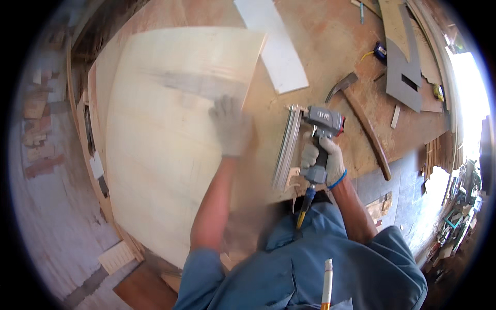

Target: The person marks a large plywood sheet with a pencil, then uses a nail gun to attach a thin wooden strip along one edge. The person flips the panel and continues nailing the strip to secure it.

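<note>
**Plywood sheet pressed flat, nail gun gripped beside it**

Pale plywood sheet (165, 150) is laid across the brown workbench (330, 46), filling its left half. The gloved left hand (230, 126) is spread flat on the sheet near its right edge, blurred. The gloved right hand (324, 157) is clamped around the handle of a grey nail gun (310, 134), just right of the sheet. A hammer (361, 119) is seen farther right, and a white board (276, 44) at the far side.
</note>
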